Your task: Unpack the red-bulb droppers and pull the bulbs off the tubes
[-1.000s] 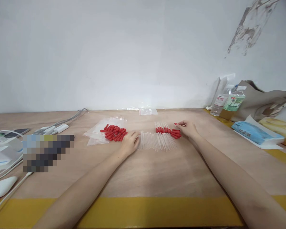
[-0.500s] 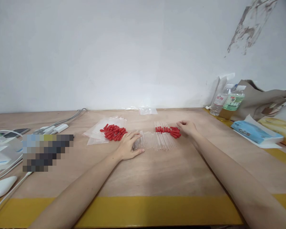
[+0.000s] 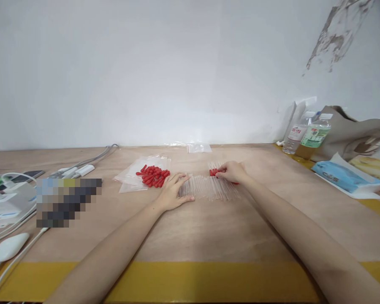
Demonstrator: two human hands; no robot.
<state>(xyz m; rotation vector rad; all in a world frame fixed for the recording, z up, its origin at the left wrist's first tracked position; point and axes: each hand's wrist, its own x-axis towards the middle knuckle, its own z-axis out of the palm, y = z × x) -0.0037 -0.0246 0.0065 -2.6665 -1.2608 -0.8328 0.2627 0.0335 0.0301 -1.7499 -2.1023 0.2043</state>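
A row of thin clear tubes lies side by side on the table; they look like glass dropper pipettes. My left hand rests at the row's left end, with thumb and fingers spread around the end tubes. Over the right part is my right hand, its fingertips pinched at the small red rubber bulbs that sit across the tubes. The hand covers most of those bulbs. To the left of my left hand, a heap of loose red bulbs lies on clear plastic bags.
At the right are two plastic bottles, a blue tissue pack and a grey bag. White cables and chargers spread over the left side beside a pixelated patch. Another clear bag lies near the wall.
My right hand has moved left, from beside the red bulbs onto them, and now hides most of them. My left hand keeps its place at the tubes. The view has shifted slightly.
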